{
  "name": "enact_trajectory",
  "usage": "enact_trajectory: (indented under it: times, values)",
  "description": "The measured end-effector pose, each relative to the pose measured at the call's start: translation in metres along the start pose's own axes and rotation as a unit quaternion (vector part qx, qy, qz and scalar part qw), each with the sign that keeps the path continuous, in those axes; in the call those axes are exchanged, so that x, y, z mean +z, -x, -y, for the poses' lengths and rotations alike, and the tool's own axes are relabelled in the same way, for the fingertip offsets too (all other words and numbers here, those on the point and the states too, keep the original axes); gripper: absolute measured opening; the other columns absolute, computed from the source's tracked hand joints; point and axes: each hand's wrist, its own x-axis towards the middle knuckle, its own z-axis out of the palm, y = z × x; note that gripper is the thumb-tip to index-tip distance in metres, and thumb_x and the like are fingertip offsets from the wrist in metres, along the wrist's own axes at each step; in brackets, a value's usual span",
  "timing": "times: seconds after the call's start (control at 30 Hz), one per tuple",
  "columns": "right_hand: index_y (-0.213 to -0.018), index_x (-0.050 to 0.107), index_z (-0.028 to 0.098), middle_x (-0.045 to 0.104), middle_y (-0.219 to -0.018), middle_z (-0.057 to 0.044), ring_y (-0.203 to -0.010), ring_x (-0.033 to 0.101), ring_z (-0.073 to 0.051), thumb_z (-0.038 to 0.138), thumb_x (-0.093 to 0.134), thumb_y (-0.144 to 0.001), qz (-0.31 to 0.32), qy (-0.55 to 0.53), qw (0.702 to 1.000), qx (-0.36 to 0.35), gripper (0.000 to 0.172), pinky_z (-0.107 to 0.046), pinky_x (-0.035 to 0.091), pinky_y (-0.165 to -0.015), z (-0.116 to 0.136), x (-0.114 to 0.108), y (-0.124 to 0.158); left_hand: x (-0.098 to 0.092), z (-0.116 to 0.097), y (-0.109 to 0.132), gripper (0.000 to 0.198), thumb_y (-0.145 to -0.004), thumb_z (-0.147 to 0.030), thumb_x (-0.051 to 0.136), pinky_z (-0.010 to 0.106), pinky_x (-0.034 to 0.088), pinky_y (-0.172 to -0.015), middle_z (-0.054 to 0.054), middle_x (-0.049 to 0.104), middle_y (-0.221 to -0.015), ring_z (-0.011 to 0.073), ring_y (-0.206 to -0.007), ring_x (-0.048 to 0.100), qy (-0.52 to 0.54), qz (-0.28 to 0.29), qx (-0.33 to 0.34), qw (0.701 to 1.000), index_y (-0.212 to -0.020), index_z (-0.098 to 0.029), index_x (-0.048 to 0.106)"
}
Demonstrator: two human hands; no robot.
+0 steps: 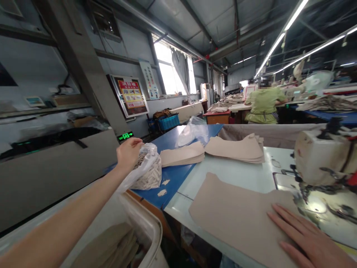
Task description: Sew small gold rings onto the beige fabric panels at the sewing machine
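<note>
My left hand (pixel 128 151) reaches out to the left, fingers bent over the open mouth of a clear plastic bag (pixel 148 168) filled with several small beige fabric pieces; whether it holds a piece is hidden. My right hand (pixel 302 240) lies flat with fingers stretched out on a large beige fabric panel (pixel 237 216) spread on the pale sewing table (pixel 245 173). A white sewing machine (pixel 320 156) stands just beyond that hand, its needle area lit.
Two stacks of beige cut pieces (pixel 235 149) and an empty clear bag (pixel 192 132) lie on the blue table (pixel 173 175). A white bin (pixel 150 230) holding folded fabric sits below left. A person in green (pixel 263 106) works at far tables.
</note>
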Motion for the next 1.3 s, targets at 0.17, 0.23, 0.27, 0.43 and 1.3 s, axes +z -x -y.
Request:
enact_trajectory:
  times: [0.17, 0.23, 0.27, 0.43, 1.3]
  values:
    - [-0.124, 0.057, 0.025, 0.053, -0.131, -0.008, -0.119, 0.05, -0.027, 0.04, 0.052, -0.087, 0.056, -0.194, 0.971, 0.128, 0.041, -0.044, 0.042, -0.099, 0.029, -0.035, -0.022, 0.058, -0.075, 0.11, 0.018, -0.07, -0.033, 0.059, 0.03, 0.054, -0.072, 0.001, 0.073, -0.083, 0.0204, -0.078, 0.068, 0.194, 0.224, 0.081, 0.952, -0.082, -0.021, 0.065]
    - [-0.119, 0.06, 0.021, 0.06, -0.122, -0.009, -0.112, 0.056, -0.024, 0.039, 0.05, -0.088, 0.039, -0.331, 0.916, 0.221, 0.038, -0.04, 0.044, -0.097, 0.04, -0.045, -0.03, 0.083, -0.101, 0.161, 0.02, -0.065, -0.037, 0.062, 0.03, 0.056, -0.067, 0.002, 0.073, -0.078, 0.0219, -0.075, 0.068, 0.282, 0.355, 0.066, 0.889, -0.077, -0.022, 0.065]
    - [-0.116, 0.06, 0.019, 0.064, -0.115, -0.009, -0.105, 0.061, -0.023, 0.041, 0.05, -0.087, 0.015, -0.409, 0.874, 0.263, 0.038, -0.037, 0.048, -0.092, 0.044, -0.048, -0.034, 0.092, -0.112, 0.183, 0.02, -0.065, -0.038, 0.061, 0.03, 0.056, -0.068, 0.002, 0.073, -0.079, 0.0221, -0.077, 0.069, 0.312, 0.397, 0.063, 0.861, -0.077, -0.023, 0.066]
    - [-0.09, 0.061, 0.014, 0.07, -0.076, -0.004, -0.075, 0.068, -0.02, 0.049, 0.072, -0.067, -0.075, -0.627, 0.691, 0.351, 0.043, -0.033, 0.052, -0.072, 0.045, -0.053, -0.047, 0.128, -0.151, 0.238, 0.021, -0.066, -0.041, 0.058, 0.032, 0.057, -0.072, 0.001, 0.074, -0.085, 0.0229, -0.085, 0.069, 0.366, 0.479, 0.07, 0.795, -0.08, -0.028, 0.066]
    - [-0.075, 0.07, 0.015, 0.069, -0.085, -0.009, -0.084, 0.061, -0.02, 0.01, 0.054, -0.081, 0.119, 0.103, 0.887, 0.435, 0.018, -0.025, 0.041, -0.072, -0.1, -0.138, 0.051, 0.219, -0.194, 0.244, 0.043, -0.058, -0.059, 0.057, 0.029, 0.051, -0.063, 0.001, 0.069, -0.062, 0.0217, -0.059, 0.063, 0.302, 0.602, 0.129, 0.728, -0.077, -0.022, 0.066]
